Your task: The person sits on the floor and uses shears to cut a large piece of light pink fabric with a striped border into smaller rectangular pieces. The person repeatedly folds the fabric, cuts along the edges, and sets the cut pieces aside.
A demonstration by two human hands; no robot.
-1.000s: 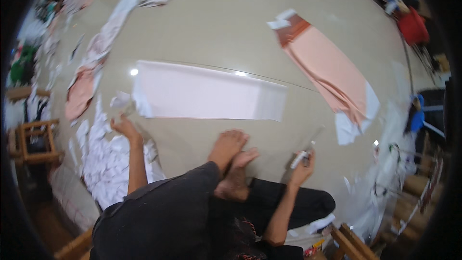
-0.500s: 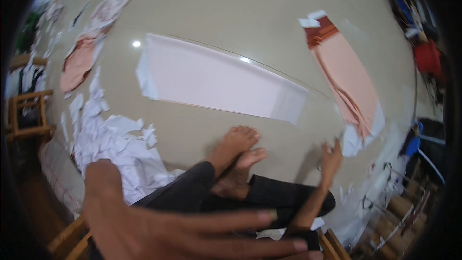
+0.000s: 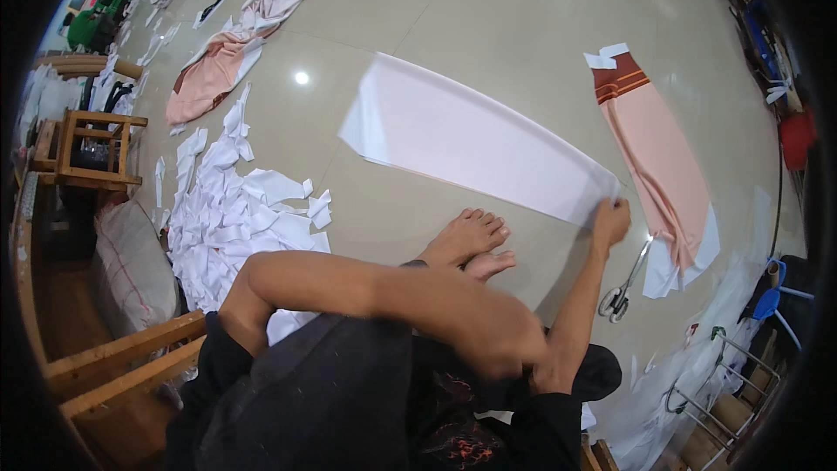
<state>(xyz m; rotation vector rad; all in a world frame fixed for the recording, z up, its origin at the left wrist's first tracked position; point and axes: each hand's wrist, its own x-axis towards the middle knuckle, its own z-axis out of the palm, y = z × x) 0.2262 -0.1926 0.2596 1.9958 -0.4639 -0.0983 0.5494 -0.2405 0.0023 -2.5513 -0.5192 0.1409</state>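
Note:
My right hand (image 3: pixel 612 221) is closed on the near right corner of a long pale pink fabric panel (image 3: pixel 484 139) with white ends, lying on the floor. My left hand (image 3: pixel 514 340) is smeared by motion beside my right forearm, so its fingers cannot be made out. Scissors (image 3: pixel 617 298) with dark handles lie on the floor just right of my right wrist, blades pointing away from me. Beyond them rests a peach fabric piece (image 3: pixel 658 157) with a rust-brown striped end and white material at both tips.
A heap of white scraps (image 3: pixel 218 240) spreads at the left. Crumpled peach and pale cloth (image 3: pixel 214 74) trails across the far left floor. A wooden stool (image 3: pixel 100 148) and a woven sack (image 3: pixel 135 257) stand at the left edge. Clear plastic sheeting (image 3: pixel 671 388) and a metal rack (image 3: pixel 728 384) are at right.
My right hand has moved from beside the peach piece onto the pale panel's corner. The panel now lies nearer the peach piece. My spread left hand has dropped toward my right forearm. The view has shifted.

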